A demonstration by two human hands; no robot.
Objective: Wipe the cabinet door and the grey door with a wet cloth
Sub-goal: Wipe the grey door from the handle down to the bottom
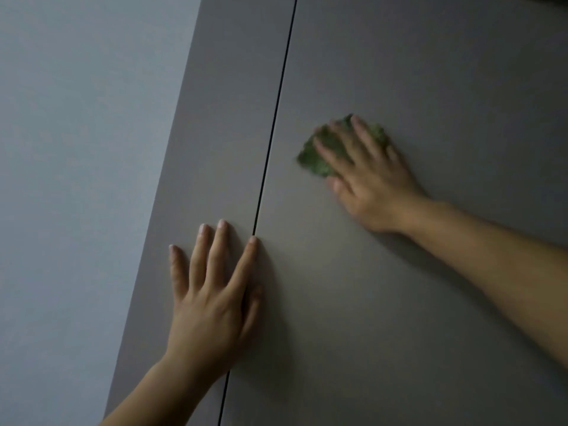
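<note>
L hand [212, 299], R hand [368, 182] — bare forearms [498, 259]

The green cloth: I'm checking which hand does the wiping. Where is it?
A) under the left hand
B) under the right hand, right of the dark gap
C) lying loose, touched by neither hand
B: the right hand presses the green cloth on the panel right of the dark gap; the left hand lies bare.
</note>
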